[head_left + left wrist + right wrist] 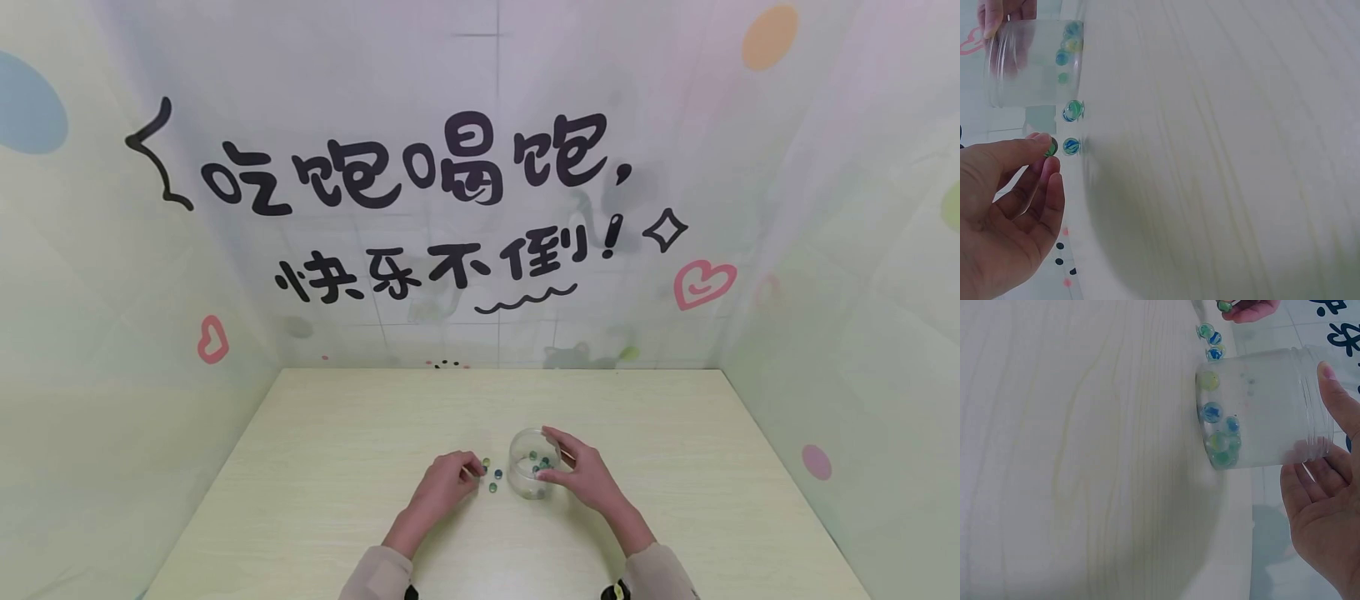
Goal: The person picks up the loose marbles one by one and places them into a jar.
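My left hand (447,481) pinches a green glass marble (1052,148) between thumb and fingertips, just above the table. Close by, a few loose marbles (498,473) with blue and green swirls lie on the tabletop, between that hand and a clear plastic jar (525,487). The jar stands upright, its mouth uncovered, with several marbles (1212,413) at its bottom. With thumb and fingers around the upper part near the rim, my right hand (588,477) holds the jar from its right side. Part of the jar's far right side is hidden by that hand.
A pale wood-grain table (337,417) lies under everything. Printed cloth walls (480,250) with black lettering, hearts and coloured spots rise at its back and both sides.
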A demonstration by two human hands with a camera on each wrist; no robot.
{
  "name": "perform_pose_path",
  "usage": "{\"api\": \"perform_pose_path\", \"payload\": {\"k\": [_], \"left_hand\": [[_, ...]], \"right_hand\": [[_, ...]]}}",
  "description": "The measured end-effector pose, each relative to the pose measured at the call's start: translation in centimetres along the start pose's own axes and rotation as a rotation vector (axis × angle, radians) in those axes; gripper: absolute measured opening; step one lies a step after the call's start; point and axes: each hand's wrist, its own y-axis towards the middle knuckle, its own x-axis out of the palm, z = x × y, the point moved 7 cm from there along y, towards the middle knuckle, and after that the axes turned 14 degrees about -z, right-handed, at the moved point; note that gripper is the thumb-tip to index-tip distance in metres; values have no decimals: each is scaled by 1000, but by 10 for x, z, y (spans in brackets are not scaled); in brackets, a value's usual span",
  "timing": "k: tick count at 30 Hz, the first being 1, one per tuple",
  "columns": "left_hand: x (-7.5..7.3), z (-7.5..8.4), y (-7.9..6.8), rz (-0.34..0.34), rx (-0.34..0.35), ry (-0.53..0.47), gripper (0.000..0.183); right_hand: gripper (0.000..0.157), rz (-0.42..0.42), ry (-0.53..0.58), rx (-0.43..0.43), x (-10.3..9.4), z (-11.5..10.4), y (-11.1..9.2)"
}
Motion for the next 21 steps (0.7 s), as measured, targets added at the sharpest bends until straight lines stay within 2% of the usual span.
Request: {"api": "perform_pose_path", "payload": {"k": [21], "left_hand": [[-13,21,0,17,37,-30,13]], "right_hand": [[70,-14,11,-10,0,-2,0]]}}
